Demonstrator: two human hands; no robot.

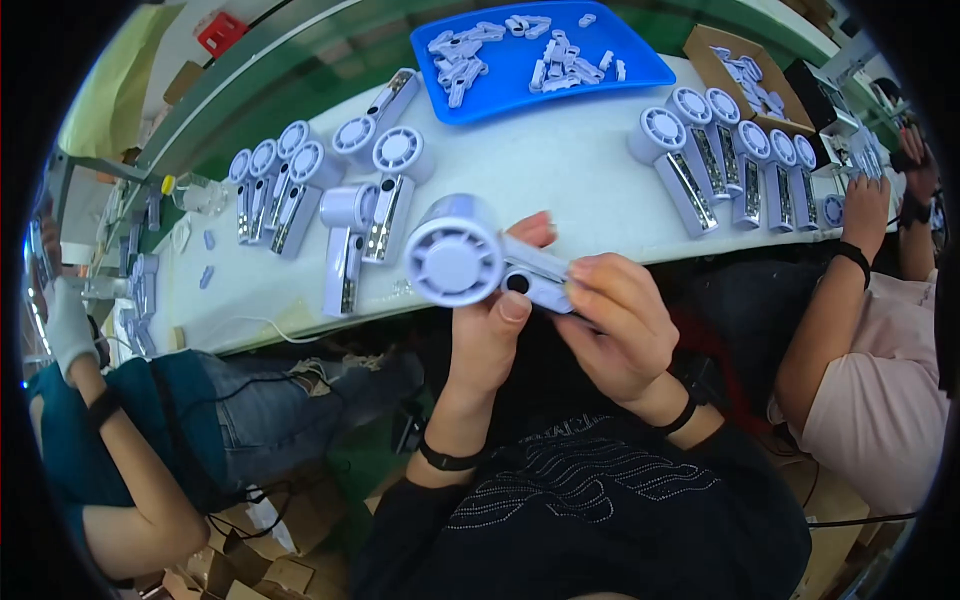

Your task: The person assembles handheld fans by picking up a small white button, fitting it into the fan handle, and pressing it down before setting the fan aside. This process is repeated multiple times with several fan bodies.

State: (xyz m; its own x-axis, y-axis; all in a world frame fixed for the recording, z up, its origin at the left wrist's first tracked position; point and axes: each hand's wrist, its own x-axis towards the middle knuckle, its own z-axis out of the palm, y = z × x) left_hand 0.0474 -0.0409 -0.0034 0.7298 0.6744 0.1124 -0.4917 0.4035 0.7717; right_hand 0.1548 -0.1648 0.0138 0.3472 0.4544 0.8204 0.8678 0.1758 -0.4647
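Note:
A pale lavender handheld fan point(455, 262) is held up in front of my chest, its round slotted head toward the left. My left hand point(482, 345) is closed round it just below the head, thumb in front and fingertips showing behind. Closed on the far end of the fan's handle point(535, 287) is my right hand point(625, 325), thumb and fingers pinching it. The handle looks split lengthwise into two pale strips, with a dark round spot near the head. Whether the right fingers hold a separate cover piece is hidden.
Fans with exposed circuit boards lie in a left group point(385, 215) and a right group point(685, 190). A blue tray point(480, 105) and a cardboard box point(705, 45) hold small pale parts. Co-workers sit at left point(130, 480) and right point(850, 330).

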